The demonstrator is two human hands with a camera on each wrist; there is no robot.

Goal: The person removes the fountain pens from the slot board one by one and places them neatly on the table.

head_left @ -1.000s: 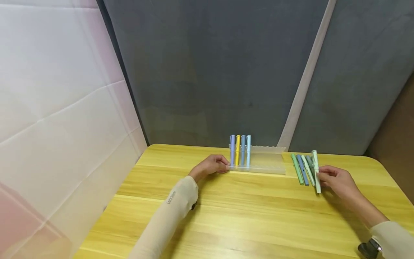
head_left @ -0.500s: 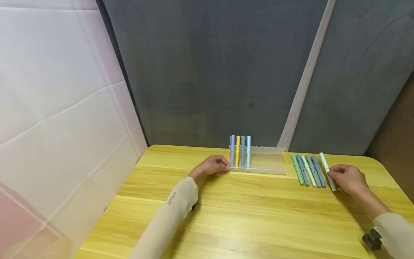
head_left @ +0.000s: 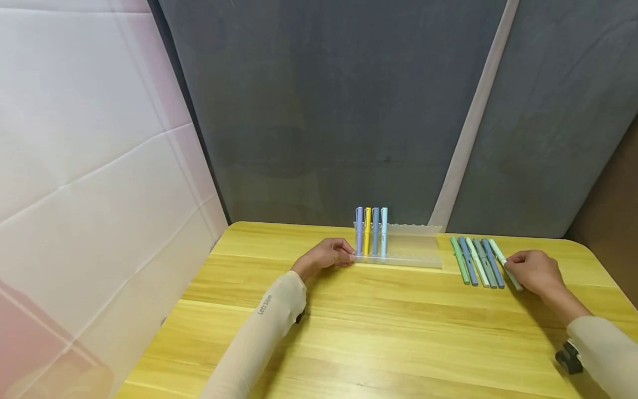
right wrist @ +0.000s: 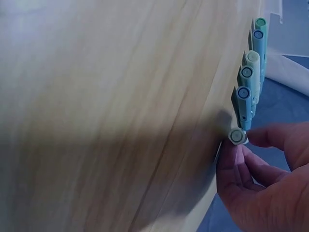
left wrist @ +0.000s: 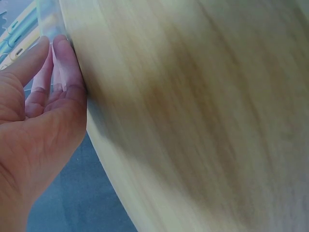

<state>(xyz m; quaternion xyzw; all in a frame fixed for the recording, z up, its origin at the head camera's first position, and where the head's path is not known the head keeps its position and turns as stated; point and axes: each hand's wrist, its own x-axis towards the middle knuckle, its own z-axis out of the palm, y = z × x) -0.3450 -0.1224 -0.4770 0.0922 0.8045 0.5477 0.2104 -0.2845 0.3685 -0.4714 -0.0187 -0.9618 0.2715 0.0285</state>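
Note:
My left hand [head_left: 326, 254] pinches the left front end of a clear plastic pen rack [head_left: 413, 245]. In the rack's left part lean a purple pen [head_left: 359, 231], a yellow pen [head_left: 367, 231], a grey-blue pen and a light blue pen [head_left: 384, 233]. To the right, my right hand [head_left: 535, 271] pinches a pale mint pen [head_left: 498, 252] between thumb and fingers, low over the table. Its end [right wrist: 237, 136] shows in the right wrist view. Beside it on the left lies a slanted row of several capped pens, from a green pen [head_left: 459, 260] to a blue pen [head_left: 493, 263].
The wooden table [head_left: 379, 332] ends at the back against a dark grey cloth [head_left: 324, 111] with a pale strip [head_left: 473, 122]. A whitish curtain [head_left: 99, 166] hangs on the left, and a brown panel [head_left: 613, 210] stands on the right.
The right hand has moved right with the mint pen, from over the row to its right end, and lowered it there beside the blue pen. The left hand stays on the rack.

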